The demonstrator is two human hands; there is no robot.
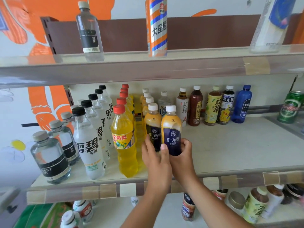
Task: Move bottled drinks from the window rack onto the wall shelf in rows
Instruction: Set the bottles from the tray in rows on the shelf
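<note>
1. Orange milk-tea bottle (171, 127), navy label, white cap: upright over the front of the middle wall shelf (238, 145), just right of the matching milk-tea row (152, 122). Its base is hidden by the hands, so contact with the shelf is unclear.
2. Right hand (183, 153): fingers curled round the bottle's lower right side, grasping it.
3. Left hand (154, 158): thumb on the same bottle's label, fingers wrapped past the row's front bottle.
4. Further left: rows of yellow soda bottles (125, 142), white Sprite bottles (88, 145) and clear water bottles (51, 158).
5. At the back right: blue bottle (241, 104), green can (290, 106).
</note>
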